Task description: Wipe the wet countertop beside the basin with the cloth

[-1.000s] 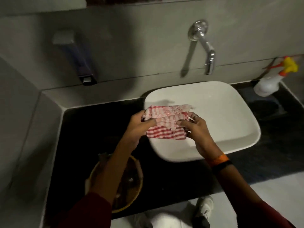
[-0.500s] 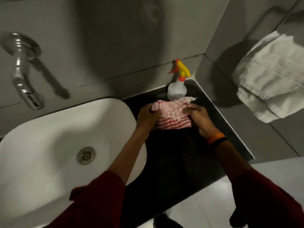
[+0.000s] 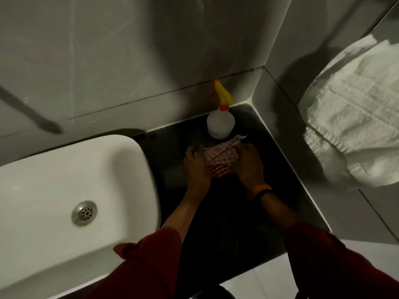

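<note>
- The big white basin [image 3: 71,190] sits on the left, with a round metal drain [image 3: 84,213] in its bottom.
- The dark table [image 3: 269,169] lies just right of the basin.
- A white towel [image 3: 354,130] hangs far right of the basin.
- The red-and-white checked cloth [image 3: 218,161] lies on the table, right of the basin.
- The left hand [image 3: 197,167] and right hand [image 3: 249,165] press flat on the cloth's two sides, each grip resting on it.
- A spray bottle [image 3: 220,121] stands just behind the cloth.

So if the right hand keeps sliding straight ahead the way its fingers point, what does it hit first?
Probably the spray bottle. The right hand points toward the back wall, and the bottle stands just beyond the cloth, slightly left; depth is unclear.
</note>
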`<action>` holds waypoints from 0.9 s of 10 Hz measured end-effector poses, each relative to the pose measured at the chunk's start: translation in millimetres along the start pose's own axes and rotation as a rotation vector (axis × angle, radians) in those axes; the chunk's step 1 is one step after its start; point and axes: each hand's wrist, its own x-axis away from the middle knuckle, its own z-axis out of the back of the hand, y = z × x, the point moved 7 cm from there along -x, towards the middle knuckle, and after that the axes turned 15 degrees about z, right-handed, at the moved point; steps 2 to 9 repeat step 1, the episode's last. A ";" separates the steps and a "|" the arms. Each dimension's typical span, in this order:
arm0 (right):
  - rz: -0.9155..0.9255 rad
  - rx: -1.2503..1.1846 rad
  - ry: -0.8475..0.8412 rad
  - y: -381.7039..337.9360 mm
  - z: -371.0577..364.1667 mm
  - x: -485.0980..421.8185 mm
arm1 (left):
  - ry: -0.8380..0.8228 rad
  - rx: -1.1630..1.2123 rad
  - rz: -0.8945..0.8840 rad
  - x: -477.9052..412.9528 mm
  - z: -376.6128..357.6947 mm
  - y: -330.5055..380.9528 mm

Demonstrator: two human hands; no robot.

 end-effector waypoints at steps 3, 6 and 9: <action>0.143 0.049 0.038 -32.7 5.7 -2.1 | 0.052 -0.206 -0.227 11.9 14.4 12.2; 0.143 0.049 0.038 -32.7 5.7 -2.1 | 0.052 -0.206 -0.227 11.9 14.4 12.2; 0.143 0.049 0.038 -32.7 5.7 -2.1 | 0.052 -0.206 -0.227 11.9 14.4 12.2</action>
